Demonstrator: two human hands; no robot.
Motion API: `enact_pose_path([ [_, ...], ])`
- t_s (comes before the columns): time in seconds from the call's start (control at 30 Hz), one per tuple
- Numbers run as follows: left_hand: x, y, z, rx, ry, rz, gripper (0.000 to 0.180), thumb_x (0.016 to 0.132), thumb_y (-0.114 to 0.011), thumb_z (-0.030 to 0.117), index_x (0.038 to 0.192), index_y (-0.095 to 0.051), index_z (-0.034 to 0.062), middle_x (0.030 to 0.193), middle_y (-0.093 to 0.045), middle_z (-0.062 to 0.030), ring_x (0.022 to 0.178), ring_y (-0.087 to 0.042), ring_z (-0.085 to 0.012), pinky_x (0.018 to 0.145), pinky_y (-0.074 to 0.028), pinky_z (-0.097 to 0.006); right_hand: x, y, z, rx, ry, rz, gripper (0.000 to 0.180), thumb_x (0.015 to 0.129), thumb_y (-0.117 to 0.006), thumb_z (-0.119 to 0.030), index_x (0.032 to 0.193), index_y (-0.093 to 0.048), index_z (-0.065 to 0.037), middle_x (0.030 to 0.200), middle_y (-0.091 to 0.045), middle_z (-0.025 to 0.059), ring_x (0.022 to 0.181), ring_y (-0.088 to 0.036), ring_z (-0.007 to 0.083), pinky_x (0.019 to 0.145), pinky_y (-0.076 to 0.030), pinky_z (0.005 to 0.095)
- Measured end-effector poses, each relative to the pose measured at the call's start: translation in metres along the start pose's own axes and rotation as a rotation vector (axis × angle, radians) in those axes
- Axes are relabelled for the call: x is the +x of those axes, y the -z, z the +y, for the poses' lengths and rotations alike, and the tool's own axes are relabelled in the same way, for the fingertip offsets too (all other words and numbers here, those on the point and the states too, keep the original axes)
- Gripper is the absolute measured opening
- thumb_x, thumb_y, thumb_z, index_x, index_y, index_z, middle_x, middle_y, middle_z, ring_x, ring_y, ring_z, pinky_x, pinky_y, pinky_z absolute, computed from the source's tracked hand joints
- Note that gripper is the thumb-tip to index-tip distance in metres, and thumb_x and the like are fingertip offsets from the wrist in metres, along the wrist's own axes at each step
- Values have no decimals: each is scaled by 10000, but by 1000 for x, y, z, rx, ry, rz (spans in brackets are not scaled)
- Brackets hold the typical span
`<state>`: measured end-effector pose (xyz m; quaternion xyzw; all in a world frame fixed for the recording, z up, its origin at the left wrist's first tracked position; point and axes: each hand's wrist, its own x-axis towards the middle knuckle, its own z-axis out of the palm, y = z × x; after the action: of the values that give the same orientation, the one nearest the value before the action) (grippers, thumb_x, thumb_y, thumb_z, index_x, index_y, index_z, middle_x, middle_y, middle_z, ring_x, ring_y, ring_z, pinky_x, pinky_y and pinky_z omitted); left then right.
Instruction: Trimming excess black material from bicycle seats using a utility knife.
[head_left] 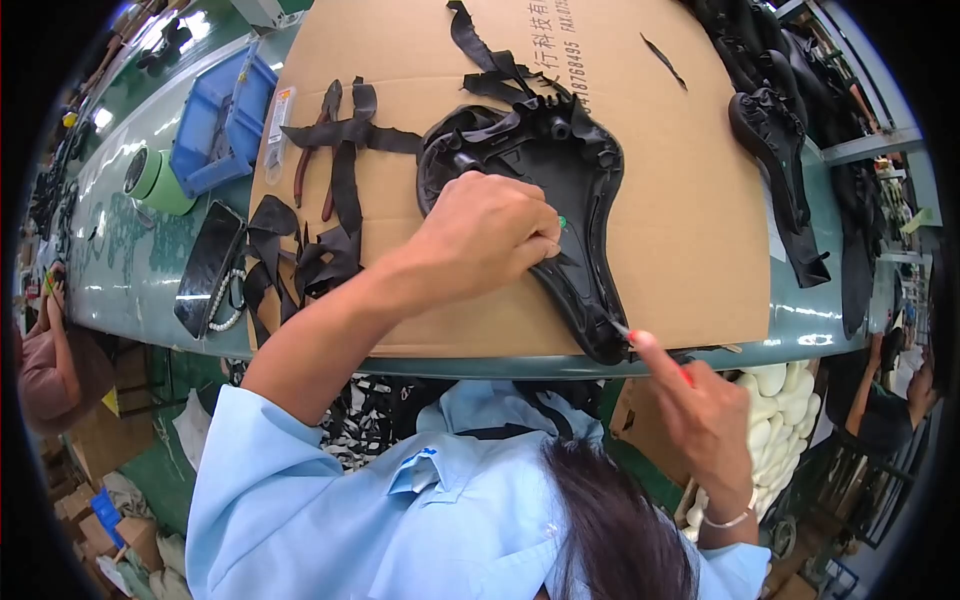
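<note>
While the left arm crosses from the lower left with its elbow bent, the left hand [492, 225] sits over the middle of a black saddle-shaped piece [590, 240], back upward, wrist nearly straight. Its fingers curl inward and press together in a loose fist; I cannot tell whether they pinch the piece's edge. The piece lies hollow side up beneath that hand, its broad end beyond the knuckles and its narrow nose running toward the right hand [695, 405].

The right forearm rises from the lower right, and the hand angles up and left, its fingers closed around a red-handled tool [633, 339]. The tool's pale tip is at the nose, touching it or just beside it. A white bracelet [730, 520] circles the right wrist.

Under the piece and the left hand spreads a cardboard sheet [690, 230] on the green tabletop [120, 265]. Left of the left hand lie black strips [345, 180] across 1 pair of pliers [331, 105], and farther left, a dark flat case [208, 265] with white beads [222, 305] beside it, plus 1 blue bin [215, 125]. Well to the right of the left hand rests a 2nd black saddle-shaped piece [778, 155].
</note>
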<state>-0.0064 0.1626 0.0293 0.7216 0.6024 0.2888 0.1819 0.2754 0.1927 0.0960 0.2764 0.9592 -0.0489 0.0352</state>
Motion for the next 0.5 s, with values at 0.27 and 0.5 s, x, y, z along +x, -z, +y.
enact_pose_path([
  [0.27,27,-30,25,130,-115,15,138,781,-650,156,760,-669,22,738,-631,-106,711,-632,-254,616,-484,-371,-8,-29,-2,1115,-505,332,536,981,-465,-134,1481,-284,-67,1078,-645,79,659,-546,87,574,-478,222],
  [0.5,44,-16,16,-472,275,-254,238,698,-723,196,802,-696,-17,689,-658,-146,654,-649,-258,634,-506,-357,0,-42,-30,1788,-722,289,518,983,-423,-188,1459,-284,-37,1000,-621,138,567,-548,102,502,-476,216],
])
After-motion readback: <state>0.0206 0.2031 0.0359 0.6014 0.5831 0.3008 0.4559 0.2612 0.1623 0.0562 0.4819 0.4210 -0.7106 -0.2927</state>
